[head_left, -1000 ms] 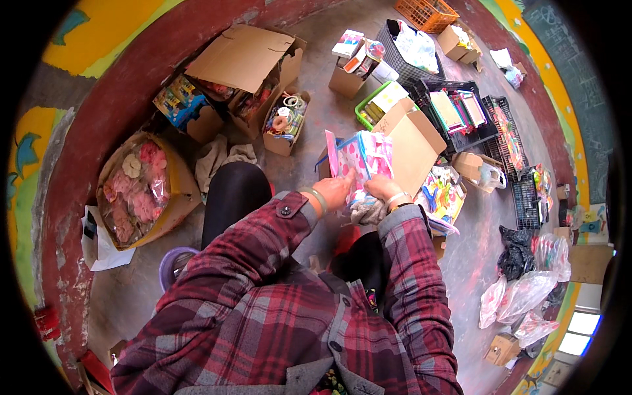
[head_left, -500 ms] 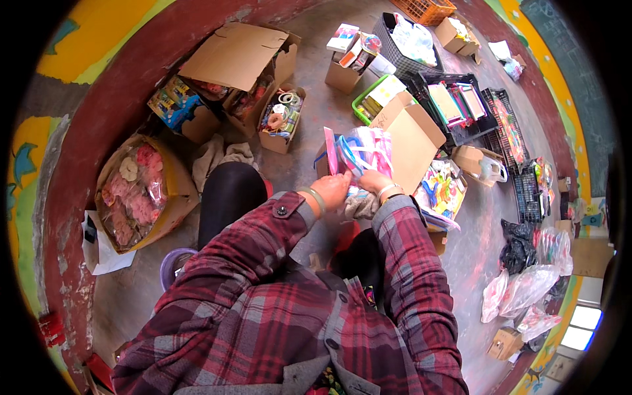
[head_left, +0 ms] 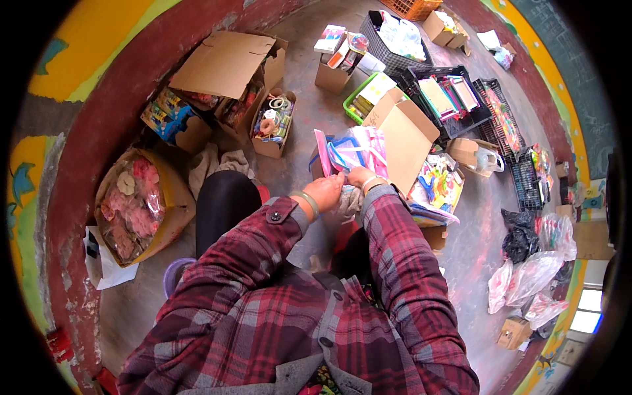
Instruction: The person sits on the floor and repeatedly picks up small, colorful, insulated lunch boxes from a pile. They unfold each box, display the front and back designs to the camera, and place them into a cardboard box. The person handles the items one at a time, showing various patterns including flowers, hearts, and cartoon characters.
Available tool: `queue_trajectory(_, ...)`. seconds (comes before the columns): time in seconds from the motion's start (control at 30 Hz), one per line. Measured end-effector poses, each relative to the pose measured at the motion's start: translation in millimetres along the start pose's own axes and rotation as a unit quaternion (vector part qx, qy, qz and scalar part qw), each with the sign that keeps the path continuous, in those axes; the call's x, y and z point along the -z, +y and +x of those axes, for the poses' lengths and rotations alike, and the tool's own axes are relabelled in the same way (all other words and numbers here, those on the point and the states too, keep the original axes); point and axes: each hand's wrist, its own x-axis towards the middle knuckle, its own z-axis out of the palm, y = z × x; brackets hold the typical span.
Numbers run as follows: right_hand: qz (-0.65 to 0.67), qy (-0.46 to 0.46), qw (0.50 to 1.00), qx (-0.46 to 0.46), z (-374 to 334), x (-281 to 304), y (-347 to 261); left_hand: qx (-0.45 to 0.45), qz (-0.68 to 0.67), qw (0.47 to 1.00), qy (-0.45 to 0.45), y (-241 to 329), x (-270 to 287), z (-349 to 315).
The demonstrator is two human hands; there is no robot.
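My left hand (head_left: pixel 325 191) and my right hand (head_left: pixel 361 176) meet in front of my knees, fingers bent and pinched together. What lies between the fingertips is too small to make out. Just beyond them, blue-edged clear plastic (head_left: pixel 345 157) comes down close to my fingertips. Behind it are pink and white plastic packages (head_left: pixel 370 146), with a pink panel (head_left: pixel 322 149) upright on the left. A crumpled greyish cloth (head_left: pixel 349 201) hangs or lies below my hands; whether I grip it cannot be seen.
An open cardboard box flap (head_left: pixel 403 135) rises at the right, beside a box of colourful items (head_left: pixel 436 181). Several cartons, including one with ribbon rolls (head_left: pixel 272 125), stand ahead left. A box of pink flowers (head_left: pixel 135 207) sits left. Black crates (head_left: pixel 488 118) and plastic bags (head_left: pixel 530 280) line the right.
My hands have drawn closer together, the right one shifting left and its fingers curling more tightly. The blue-edged plastic now lies flatter and farther from my right hand. The whole view has shifted slightly.
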Motion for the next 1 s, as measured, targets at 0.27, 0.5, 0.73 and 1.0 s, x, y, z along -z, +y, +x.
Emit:
queue_trajectory(0.27, 0.212, -0.006, 0.967, -0.144, -130.7, 149.4, -96.5, -0.005, -0.004, 1.0, 0.02, -4.1, 4.3, -5.6)
queue_trajectory(0.5, 0.688, 0.291, 0.655, -0.109, -317.6, 162.5, -67.1, -0.07, -0.053, 0.959, 0.269, 17.1, 2.4, 4.5)
queue_trajectory(0.73, 0.584, 0.421, 0.649, -0.248, -453.0, 47.7, -10.8, -0.068, -0.079, 0.971, 0.217, 14.9, -14.0, 7.2)
queue_trajectory(1.0, 0.241, 0.25, 0.864, -0.364, -418.1, -62.5, -4.2, -0.075, -0.022, 0.951, 0.3, 37.7, 11.9, -3.4)
